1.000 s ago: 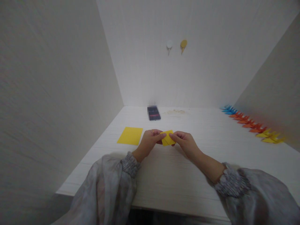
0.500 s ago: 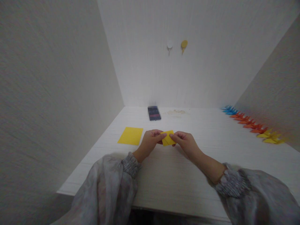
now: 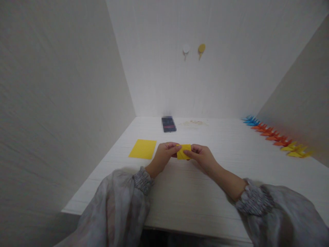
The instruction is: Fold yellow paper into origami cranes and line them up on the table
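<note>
A small folded piece of yellow paper (image 3: 183, 154) is held up between both hands, with crease lines and flaps on its face. My left hand (image 3: 166, 153) pinches its left side, thumb on the front and fingers behind. From the right, my right hand (image 3: 202, 155) grips the other side, its thumb lying across the lower part of the front. The fingertips behind the paper are mostly hidden. Left of my left hand, a flat yellow sheet (image 3: 143, 149) lies on the white table (image 3: 190, 199).
A dark phone with a blurred screen (image 3: 169, 124) lies toward the back wall. Folded paper cranes in blue (image 3: 251, 120), orange-red (image 3: 272, 134) and yellow (image 3: 295, 150) line the right side. A white hook (image 3: 186, 49) and a yellow hook (image 3: 202, 48) are on the back wall.
My right thumb has slid down and left across the paper's front. The folded paper has turned slightly, its top edge now more level. My left hand keeps its grip.
</note>
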The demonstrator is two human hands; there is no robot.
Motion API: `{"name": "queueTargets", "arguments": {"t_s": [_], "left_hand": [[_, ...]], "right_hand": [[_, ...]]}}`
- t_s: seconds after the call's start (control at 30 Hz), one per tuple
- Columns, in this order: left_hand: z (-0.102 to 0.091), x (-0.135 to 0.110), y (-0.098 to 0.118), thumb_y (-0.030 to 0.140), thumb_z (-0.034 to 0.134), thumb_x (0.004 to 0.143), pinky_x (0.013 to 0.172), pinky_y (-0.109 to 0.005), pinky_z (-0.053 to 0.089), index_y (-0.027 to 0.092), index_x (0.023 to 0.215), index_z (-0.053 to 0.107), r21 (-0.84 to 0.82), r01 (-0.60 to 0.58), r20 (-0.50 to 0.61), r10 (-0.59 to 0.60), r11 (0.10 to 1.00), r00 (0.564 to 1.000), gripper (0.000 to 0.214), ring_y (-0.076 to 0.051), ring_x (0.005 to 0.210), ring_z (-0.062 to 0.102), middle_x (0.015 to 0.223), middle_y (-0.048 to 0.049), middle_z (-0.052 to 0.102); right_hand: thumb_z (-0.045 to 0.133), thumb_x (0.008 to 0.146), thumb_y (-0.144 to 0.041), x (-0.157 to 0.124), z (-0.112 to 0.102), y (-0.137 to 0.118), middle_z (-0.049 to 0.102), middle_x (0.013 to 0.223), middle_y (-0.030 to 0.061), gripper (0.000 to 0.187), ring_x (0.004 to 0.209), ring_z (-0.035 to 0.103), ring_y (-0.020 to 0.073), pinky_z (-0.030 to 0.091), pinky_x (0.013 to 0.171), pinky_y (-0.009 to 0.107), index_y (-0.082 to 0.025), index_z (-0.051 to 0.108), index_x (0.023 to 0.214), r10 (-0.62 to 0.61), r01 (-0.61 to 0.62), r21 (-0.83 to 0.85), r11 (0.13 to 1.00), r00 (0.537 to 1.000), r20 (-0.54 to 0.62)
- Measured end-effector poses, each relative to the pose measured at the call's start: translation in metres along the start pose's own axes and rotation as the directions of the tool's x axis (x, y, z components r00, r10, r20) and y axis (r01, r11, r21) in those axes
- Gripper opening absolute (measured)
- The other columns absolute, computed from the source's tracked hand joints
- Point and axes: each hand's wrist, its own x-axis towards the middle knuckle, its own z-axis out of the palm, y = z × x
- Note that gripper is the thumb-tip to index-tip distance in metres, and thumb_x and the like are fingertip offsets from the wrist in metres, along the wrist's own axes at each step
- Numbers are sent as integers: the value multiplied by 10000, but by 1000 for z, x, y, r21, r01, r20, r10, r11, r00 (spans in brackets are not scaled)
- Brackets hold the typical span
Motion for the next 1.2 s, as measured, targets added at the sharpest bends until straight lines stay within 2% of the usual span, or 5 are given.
{"name": "queueTargets", "arguments": {"t_s": [0.3, 0.6, 0.73, 0.97, 1.2], "left_hand": [[0, 1, 0, 336, 619, 622, 585, -262, 452, 88, 723, 610, -20, 34, -45, -35, 999, 998, 268, -122, 564, 565, 601, -34, 609], [-2, 2, -2, 311, 612, 627, 578, -254, 448, 102, 700, 596, -97, 45, -3, -45, 994, 999, 222, -111, 541, 562, 597, -24, 608], [-2, 2, 1, 388, 570, 669, 552, -247, 449, 88, 722, 593, -126, 71, 25, -68, 989, 997, 306, -118, 536, 571, 599, -48, 616], [0, 1, 1, 301, 670, 584, 602, -271, 485, 92, 691, 593, 0, 59, -21, -59, 998, 998, 247, -123, 570, 584, 632, -42, 627], [-1, 1, 0, 270, 668, 585, 616, -276, 489, 92, 718, 608, 10, 42, -36, -42, 999, 998, 231, -125, 591, 592, 666, -51, 642]], "right_hand": [[643, 603, -358, 0, 0, 1, 575, 566, -8, 217, 524, 509, 112, 400, 522, 241, -163, 549, 585, 13, -13, 24, 1000, 1000, 1], [653, 601, -310, 1, -1, 2, 587, 582, -7, 173, 530, 516, 105, 402, 535, 234, -150, 593, 625, 29, -29, 65, 997, 1000, 2], [657, 593, -306, 1, -1, 3, 576, 558, -15, 179, 508, 506, 97, 398, 518, 226, -154, 565, 577, 31, -31, 104, 994, 1000, -1], [655, 591, -337, 0, -1, 2, 599, 593, 3, 193, 538, 531, 116, 417, 529, 239, -157, 596, 627, 42, -43, 66, 997, 999, 11], [650, 593, -338, -1, -1, 1, 630, 630, 5, 183, 563, 556, 123, 432, 562, 247, -165, 629, 647, 41, -42, 59, 997, 999, 9]]}}
